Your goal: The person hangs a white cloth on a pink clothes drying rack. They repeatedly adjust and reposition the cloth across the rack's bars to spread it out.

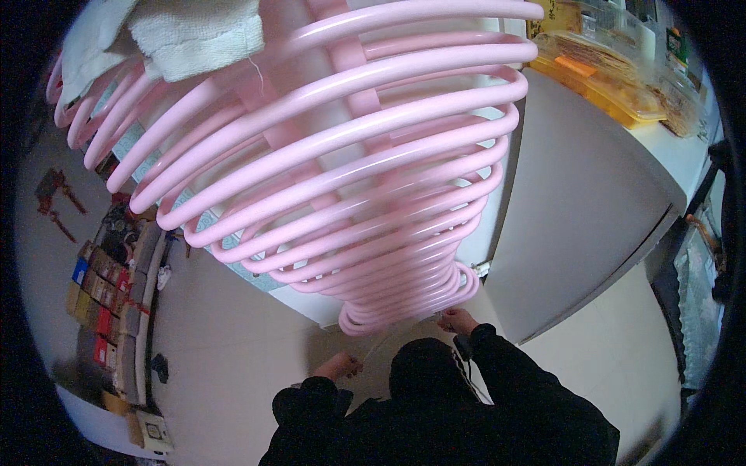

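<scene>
A pink tubular radiator (349,204) stands right in front of me, its rows of curved tubes narrowing toward the floor. A white terry cloth (195,41) with a loose thread hangs over its upper tubes. My left hand (340,366) is low, to the left below the radiator's bottom end, fingers curled. A thin pale line runs near its fingertips, too faint to identify. My right hand (457,321) is just beneath the bottom right tubes, fingers bent together near a small pale thing. Whether either hand grips something is too small to tell.
To the right stands a grey-sided cabinet or appliance (571,192); its white top bears a yellow plastic box (618,96) and packages. A white pipe fitting (482,268) sits beside the radiator's foot. Boxes (102,303) line the left. A patterned cloth (699,309) hangs far right.
</scene>
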`<state>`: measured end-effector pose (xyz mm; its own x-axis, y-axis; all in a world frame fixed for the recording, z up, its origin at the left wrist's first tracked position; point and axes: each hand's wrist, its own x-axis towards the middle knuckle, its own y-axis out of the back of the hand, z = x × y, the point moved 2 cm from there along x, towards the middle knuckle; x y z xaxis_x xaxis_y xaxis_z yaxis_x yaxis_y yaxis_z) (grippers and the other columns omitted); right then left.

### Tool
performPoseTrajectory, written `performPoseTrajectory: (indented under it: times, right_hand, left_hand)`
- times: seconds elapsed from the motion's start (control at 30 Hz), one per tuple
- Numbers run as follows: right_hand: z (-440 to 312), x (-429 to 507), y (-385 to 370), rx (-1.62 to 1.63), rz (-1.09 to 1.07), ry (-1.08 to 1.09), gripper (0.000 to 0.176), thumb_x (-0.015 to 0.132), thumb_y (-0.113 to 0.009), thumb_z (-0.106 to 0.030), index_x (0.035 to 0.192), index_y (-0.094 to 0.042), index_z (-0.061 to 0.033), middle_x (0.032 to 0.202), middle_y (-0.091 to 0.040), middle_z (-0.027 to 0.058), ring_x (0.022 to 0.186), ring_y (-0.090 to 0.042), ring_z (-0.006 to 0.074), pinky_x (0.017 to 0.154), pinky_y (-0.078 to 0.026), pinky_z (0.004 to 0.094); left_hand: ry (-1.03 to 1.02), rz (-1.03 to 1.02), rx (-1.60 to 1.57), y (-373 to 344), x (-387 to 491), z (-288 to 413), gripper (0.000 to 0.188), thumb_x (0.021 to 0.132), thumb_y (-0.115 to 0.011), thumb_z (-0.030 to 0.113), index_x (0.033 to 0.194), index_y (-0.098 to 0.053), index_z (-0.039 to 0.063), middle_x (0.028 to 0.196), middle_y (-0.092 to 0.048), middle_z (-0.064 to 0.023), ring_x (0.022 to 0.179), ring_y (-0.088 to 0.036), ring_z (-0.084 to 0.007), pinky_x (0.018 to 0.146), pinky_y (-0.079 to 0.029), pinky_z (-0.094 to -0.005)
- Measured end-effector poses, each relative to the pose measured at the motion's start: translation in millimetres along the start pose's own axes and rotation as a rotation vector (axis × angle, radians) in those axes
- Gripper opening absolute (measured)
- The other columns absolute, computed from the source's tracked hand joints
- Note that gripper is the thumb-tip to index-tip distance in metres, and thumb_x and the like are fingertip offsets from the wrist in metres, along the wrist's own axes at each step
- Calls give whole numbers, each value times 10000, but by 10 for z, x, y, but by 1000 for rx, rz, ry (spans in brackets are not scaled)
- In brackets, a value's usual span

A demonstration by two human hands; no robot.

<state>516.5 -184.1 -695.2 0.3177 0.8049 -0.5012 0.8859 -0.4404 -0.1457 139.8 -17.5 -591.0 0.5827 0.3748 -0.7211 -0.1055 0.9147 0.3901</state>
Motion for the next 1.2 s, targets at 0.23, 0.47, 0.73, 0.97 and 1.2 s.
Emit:
performPoseTrajectory:
  times: [0.23,0.47,0.73,0.97,1.2]
  right_hand:
    - [-360,-279,404,-218,259,73,268,920,-640,-244,904,-644,23,757,-672,98,644,-640,175,608,-525,303]
    - [-74,-366,813,-664,631,151,223,880,-622,-214,867,-651,7,713,-684,131,617,-669,252,619,-533,384]
    - [-602,-700,884,-583,970,299,146,844,-601,-119,925,-616,1,843,-660,219,860,-638,407,742,-502,460]
    - [-648,-957,817,-817,808,187,209,850,-608,-158,964,-666,7,1002,-669,238,981,-639,390,827,-521,432]
    - [-216,-694,926,-172,306,-90,208,917,-625,-220,922,-644,-13,869,-708,87,714,-660,156,609,-546,332]
  left_hand:
    - [4,-129,324,-17,83,212,319,900,-647,352,948,-725,46,816,-686,-58,718,-612,-155,659,-501,-321]
    - [-231,104,34,96,-17,743,328,943,-623,347,907,-701,31,748,-644,-40,675,-587,-136,629,-484,-305]
    - [-454,88,-80,179,54,979,285,953,-615,299,883,-683,32,738,-630,-32,683,-587,-136,625,-488,-296]
    - [-409,32,-38,143,306,1120,282,923,-629,325,908,-682,48,748,-623,-24,675,-567,-135,607,-469,-283]
    - [-538,4,151,149,194,1195,305,924,-603,355,845,-669,68,734,-612,-25,680,-554,-148,622,-448,-313]
